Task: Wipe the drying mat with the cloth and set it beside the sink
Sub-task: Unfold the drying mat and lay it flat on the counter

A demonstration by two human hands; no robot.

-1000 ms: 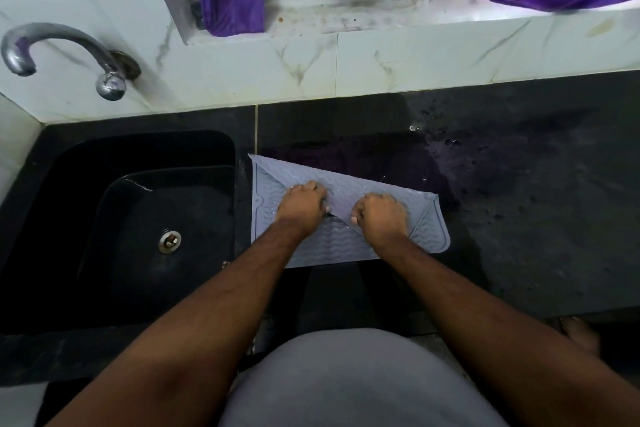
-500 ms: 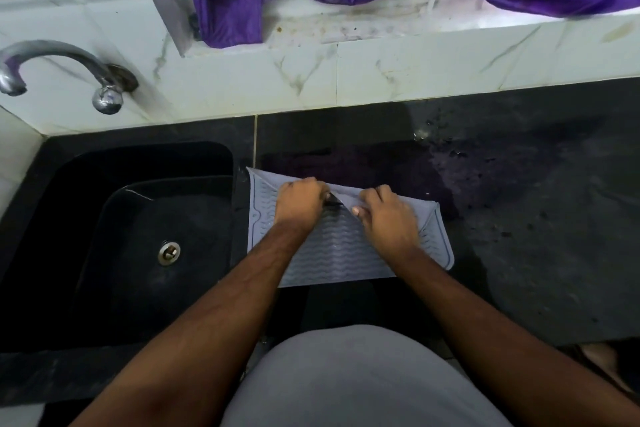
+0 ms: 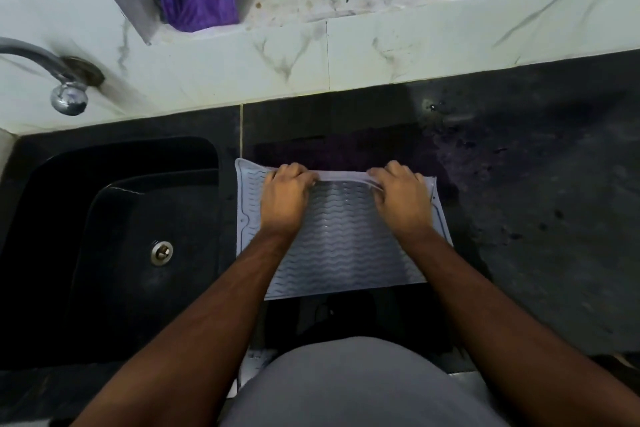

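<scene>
Head view, looking down: one grey ribbed drying mat (image 3: pixel 341 243) lies at frame centre on the dark desk (image 3: pixel 540 204), just right of the one black sink (image 3: pixel 114 239). Two hands grip its far edge, left hand (image 3: pixel 285 196) and right hand (image 3: pixel 401 198), fingers curled tight on the mat. A second ago the far edge lay folded toward the person in a triangle; now it is nearly unfolded. One tap (image 3: pixel 52 80) sits upper left.
</scene>
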